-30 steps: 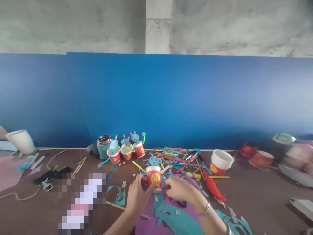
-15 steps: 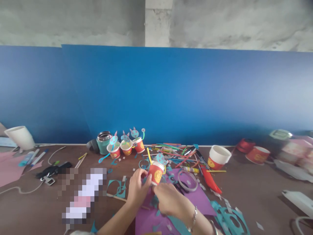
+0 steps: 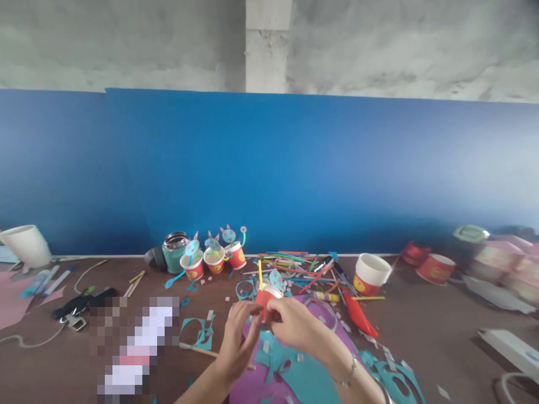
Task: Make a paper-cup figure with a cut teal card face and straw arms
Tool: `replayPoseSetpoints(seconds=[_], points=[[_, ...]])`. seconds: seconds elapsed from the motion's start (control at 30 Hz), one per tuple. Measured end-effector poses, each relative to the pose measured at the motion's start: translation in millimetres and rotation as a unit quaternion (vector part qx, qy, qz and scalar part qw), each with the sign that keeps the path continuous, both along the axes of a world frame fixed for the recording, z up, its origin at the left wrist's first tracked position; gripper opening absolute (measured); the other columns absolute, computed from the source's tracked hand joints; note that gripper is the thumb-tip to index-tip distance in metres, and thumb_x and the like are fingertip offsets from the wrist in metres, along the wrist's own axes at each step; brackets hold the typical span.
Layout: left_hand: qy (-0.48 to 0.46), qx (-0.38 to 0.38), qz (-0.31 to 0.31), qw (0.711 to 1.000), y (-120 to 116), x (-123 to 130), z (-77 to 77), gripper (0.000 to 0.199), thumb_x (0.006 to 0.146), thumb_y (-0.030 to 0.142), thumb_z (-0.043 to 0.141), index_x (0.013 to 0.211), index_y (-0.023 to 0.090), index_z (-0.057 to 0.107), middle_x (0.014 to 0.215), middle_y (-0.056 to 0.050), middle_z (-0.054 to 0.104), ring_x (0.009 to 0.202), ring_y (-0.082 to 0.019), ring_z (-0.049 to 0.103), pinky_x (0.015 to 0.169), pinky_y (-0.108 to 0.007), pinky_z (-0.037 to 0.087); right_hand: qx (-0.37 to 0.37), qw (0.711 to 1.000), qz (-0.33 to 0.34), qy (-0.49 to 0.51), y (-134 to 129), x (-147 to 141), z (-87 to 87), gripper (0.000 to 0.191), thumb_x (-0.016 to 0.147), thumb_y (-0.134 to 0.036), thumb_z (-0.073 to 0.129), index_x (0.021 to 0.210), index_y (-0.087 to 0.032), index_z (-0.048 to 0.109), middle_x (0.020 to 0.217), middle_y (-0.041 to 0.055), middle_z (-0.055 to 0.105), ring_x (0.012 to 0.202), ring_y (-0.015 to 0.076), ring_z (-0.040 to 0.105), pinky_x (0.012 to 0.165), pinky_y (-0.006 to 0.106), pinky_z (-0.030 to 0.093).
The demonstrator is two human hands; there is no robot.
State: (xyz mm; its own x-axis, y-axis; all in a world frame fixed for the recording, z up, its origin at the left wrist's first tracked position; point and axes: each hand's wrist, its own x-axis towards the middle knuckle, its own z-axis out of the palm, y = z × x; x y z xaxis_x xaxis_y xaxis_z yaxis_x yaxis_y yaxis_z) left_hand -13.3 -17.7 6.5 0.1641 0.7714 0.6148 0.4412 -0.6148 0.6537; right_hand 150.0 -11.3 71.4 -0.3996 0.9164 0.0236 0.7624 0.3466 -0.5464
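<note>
A red and white paper cup [image 3: 264, 296] stands up between my hands, with a yellow stick-like strip [image 3: 260, 275] rising from its left side and a round blue paper face [image 3: 276, 280] at its rim. My left hand [image 3: 241, 331] is at the cup's left side, fingertips and thumb curved against it. In front of the cup's right side, my right hand [image 3: 295, 322] has its fingers curled into a pinch; whatever they hold is hidden. Under the hands lie blue paper [image 3: 314, 370] and a purple sheet [image 3: 248, 381].
Three decorated cups [image 3: 214, 259] stand by a teal flask [image 3: 173, 255] at the back. Coloured strips [image 3: 290, 262], stacked cups [image 3: 371, 274], a red-handled tool [image 3: 360, 317] and a clear tape ring [image 3: 326, 314] lie around. Cut paper scraps [image 3: 389, 370] are at right.
My right hand has risen from beneath the cup to its front. The cup has come down and stands straighter, partly covered by my fingers. The view has tilted slightly upward.
</note>
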Motion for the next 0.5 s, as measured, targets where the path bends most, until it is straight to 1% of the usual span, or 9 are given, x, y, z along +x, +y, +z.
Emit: replayPoseSetpoints(seconds=[0.07, 0.13, 0.23, 0.3, 0.33, 0.37, 0.4, 0.43, 0.5], points=[[-0.007, 0.02, -0.026, 0.999, -3, 2, 0.5, 0.015, 0.088, 0.023, 0.049, 0.1, 0.019, 0.059, 0.09, -0.008, 0.066, 0.088, -0.02, 0.061, 0.078, -0.032, 0.047, 0.01, 0.999, -0.01, 0.033, 4, 1, 1.7, 0.018, 0.07, -0.013, 0.05, 0.077, -0.017, 0.066, 0.07, 0.0023, 0.069, 0.064, 0.0139, 0.06, 0.053, 0.02, 0.035], [-0.014, 0.037, -0.034, 0.999, -3, 3, -0.6, 0.014, 0.088, 0.02, 0.051, 0.098, 0.019, 0.06, 0.089, -0.008, 0.066, 0.086, -0.019, 0.062, 0.077, -0.031, 0.048, 0.008, 0.999, -0.005, 0.044, 4, 1, 5.5, 0.019, 0.069, -0.012, 0.05, 0.078, -0.017, 0.067, 0.071, 0.002, 0.069, 0.064, 0.0137, 0.06, 0.053, 0.019, 0.035], [-0.021, 0.038, -0.038, 0.998, -1, 4, -3.9, 0.012, 0.088, 0.017, 0.049, 0.091, 0.019, 0.06, 0.085, -0.006, 0.067, 0.083, -0.018, 0.062, 0.074, -0.029, 0.048, 0.0, 1.0, 0.012, 0.025, 3, 6, 14.6, 0.02, 0.07, -0.012, 0.049, 0.073, -0.018, 0.068, 0.069, 0.001, 0.069, 0.064, 0.0132, 0.06, 0.055, 0.02, 0.035], [-0.026, 0.025, -0.032, 0.999, 0, 5, -5.9, 0.012, 0.088, 0.017, 0.049, 0.087, 0.019, 0.06, 0.081, -0.005, 0.066, 0.079, -0.017, 0.062, 0.072, -0.027, 0.049, 0.002, 1.0, -0.004, -0.014, 6, 16, 19.1, 0.021, 0.071, -0.012, 0.048, 0.071, -0.019, 0.068, 0.071, 0.001, 0.07, 0.066, 0.0135, 0.061, 0.057, 0.02, 0.035], [-0.03, 0.018, -0.027, 0.999, 1, 5, -6.5, 0.012, 0.088, 0.017, 0.049, 0.086, 0.019, 0.06, 0.08, -0.005, 0.066, 0.078, -0.017, 0.062, 0.07, -0.027, 0.049, 0.017, 0.998, -0.04, -0.047, 9, 24, 19.7, 0.02, 0.072, -0.014, 0.048, 0.072, -0.02, 0.068, 0.073, 0.0016, 0.07, 0.069, 0.0144, 0.062, 0.058, 0.021, 0.035], [-0.034, 0.012, -0.022, 0.999, 1, 5, -6.6, 0.012, 0.088, 0.017, 0.048, 0.086, 0.019, 0.06, 0.079, -0.004, 0.066, 0.076, -0.016, 0.062, 0.069, -0.026, 0.049, 0.025, 0.991, -0.095, -0.095, 14, 33, 18.9, 0.019, 0.073, -0.017, 0.049, 0.073, -0.021, 0.068, 0.076, 0.0019, 0.071, 0.073, 0.0159, 0.063, 0.059, 0.022, 0.035], [-0.038, 0.009, -0.017, 0.999, 0, 6, -6.3, 0.012, 0.087, 0.017, 0.049, 0.086, 0.019, 0.06, 0.078, -0.004, 0.066, 0.074, -0.016, 0.062, 0.068, -0.025, 0.049, 0.032, 0.977, -0.162, -0.139, 19, 43, 16.8, 0.02, 0.075, -0.017, 0.048, 0.075, -0.022, 0.068, 0.081, 0.002, 0.072, 0.079, 0.0175, 0.063, 0.062, 0.023, 0.035], [-0.04, 0.009, -0.012, 0.999, -1, 7, -5.2, 0.012, 0.086, 0.017, 0.049, 0.085, 0.019, 0.06, 0.077, -0.003, 0.066, 0.073, -0.016, 0.062, 0.067, -0.025, 0.049, 0.029, 0.968, -0.196, -0.156, 25, 54, 13.6, 0.023, 0.076, -0.015, 0.047, 0.079, -0.022, 0.069, 0.086, 0.0043, 0.072, 0.084, 0.0197, 0.064, 0.064, 0.025, 0.036], [-0.034, 0.01, -0.009, 0.999, -3, 9, -1.0, 0.012, 0.086, 0.017, 0.05, 0.083, 0.02, 0.061, 0.076, -0.003, 0.066, 0.072, -0.016, 0.063, 0.067, -0.025, 0.049, 0.016, 0.959, -0.222, -0.176, 37, 75, 5.7, 0.027, 0.074, -0.011, 0.047, 0.085, -0.021, 0.07, 0.092, 0.0081, 0.072, 0.089, 0.0224, 0.064, 0.066, 0.026, 0.037]])
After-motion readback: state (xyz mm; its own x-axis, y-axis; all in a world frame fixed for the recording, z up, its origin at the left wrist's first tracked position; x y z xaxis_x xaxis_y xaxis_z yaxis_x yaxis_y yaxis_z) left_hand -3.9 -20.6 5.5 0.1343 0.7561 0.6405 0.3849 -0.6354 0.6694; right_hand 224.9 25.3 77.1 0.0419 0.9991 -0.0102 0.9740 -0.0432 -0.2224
